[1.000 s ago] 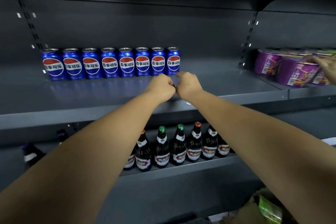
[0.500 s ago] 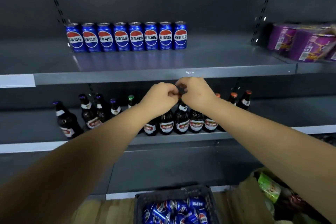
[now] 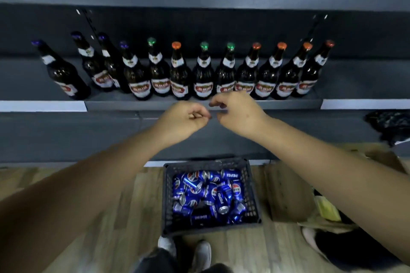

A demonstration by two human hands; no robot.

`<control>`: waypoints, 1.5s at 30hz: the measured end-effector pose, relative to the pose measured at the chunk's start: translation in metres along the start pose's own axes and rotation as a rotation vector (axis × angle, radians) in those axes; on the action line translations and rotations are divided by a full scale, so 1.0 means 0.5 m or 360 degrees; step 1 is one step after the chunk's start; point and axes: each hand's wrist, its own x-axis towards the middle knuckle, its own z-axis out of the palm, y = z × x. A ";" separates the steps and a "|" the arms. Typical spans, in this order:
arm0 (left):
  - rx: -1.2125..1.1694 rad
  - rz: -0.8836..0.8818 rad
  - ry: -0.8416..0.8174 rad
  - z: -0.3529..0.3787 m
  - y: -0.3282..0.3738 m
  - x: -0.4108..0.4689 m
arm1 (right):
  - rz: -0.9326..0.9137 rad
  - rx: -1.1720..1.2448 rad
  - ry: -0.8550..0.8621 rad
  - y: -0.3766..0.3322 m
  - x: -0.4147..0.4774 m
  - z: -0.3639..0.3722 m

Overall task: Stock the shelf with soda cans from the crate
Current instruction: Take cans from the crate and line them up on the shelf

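Left hand (image 3: pixel 184 118) and right hand (image 3: pixel 238 113) hang close together in the air, fingers loosely curled and holding nothing. Just behind them is the front edge of the lower shelf (image 3: pixel 288 104), where beer bottles (image 3: pixel 180 77) stand in a row. A careless knuckle could topple one. Below the hands, on the wooden floor, the crate (image 3: pixel 253 186) holds the soda cans (image 3: pixel 206 193) in a jumble. Cans lying crossed may slip or dent when pulled free.
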 end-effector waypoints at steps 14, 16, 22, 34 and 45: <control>-0.0080 -0.0486 -0.0344 0.140 -0.285 0.011 | 0.0513 0.0532 -0.0457 0.113 -0.010 0.298; -0.0011 -0.0593 -0.0395 0.164 -0.322 0.014 | 0.0549 0.0483 -0.0509 0.131 -0.020 0.339; -0.0201 -0.1074 -0.0355 0.225 -0.429 0.028 | 0.0829 0.0544 -0.0663 0.187 -0.020 0.443; -0.0619 -0.1775 -0.0380 0.338 -0.631 0.013 | 0.1428 0.0840 -0.0808 0.282 -0.026 0.719; -0.1347 -0.2301 0.0068 0.464 -0.839 -0.046 | 0.1739 0.0810 -0.0902 0.355 -0.022 0.991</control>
